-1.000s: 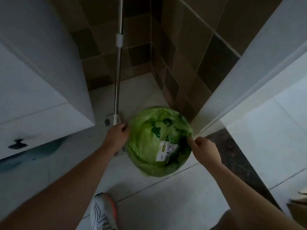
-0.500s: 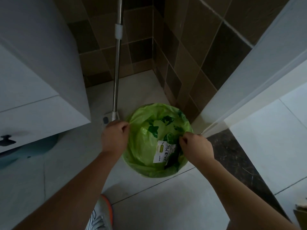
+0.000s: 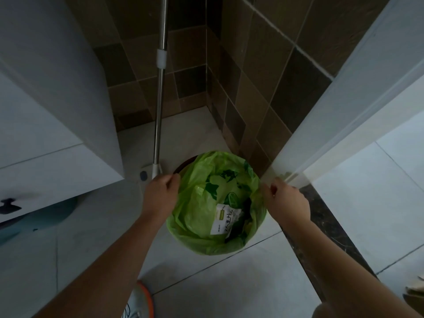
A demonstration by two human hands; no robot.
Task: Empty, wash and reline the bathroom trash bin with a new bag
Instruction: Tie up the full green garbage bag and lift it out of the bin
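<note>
While the green bag (image 3: 202,216) is gripped at two opposite points of its mouth, the step in hand is judged to be the lifting of the used liner out of the bin, the emptying part of the task. At far left a white cabinet (image 3: 52,134) is seen, with a dark knob (image 3: 9,204) on its lower front. Just right of it a mop handle (image 3: 160,99) is stood in the tiled corner, its foot close behind the left hand (image 3: 160,193).

The left hand is found curled at the bag's left edge, the film pinched between thumb and fingers. Behind that pinch a sliver of the dark bin rim (image 3: 183,162) is exposed, so the liner is already partly freed there. The bin is placed on the pale floor tiles (image 3: 229,283) in the corner, close to the door frame (image 3: 344,125). Inside the bag a white printed wrapper (image 3: 226,220) and dark scraps are noted low down.

The right hand (image 3: 286,203) is likewise closed on the bag's right edge, pinching it.

For a sound lift, both edges should be drawn inward and upward together, so that the mouth is narrowed before the load is raised. An even, slow pull is advised: thin film is likely to tear if snagged on the rim. The bin may rise with the bag; a foot or a brief shake is suggested.
</note>
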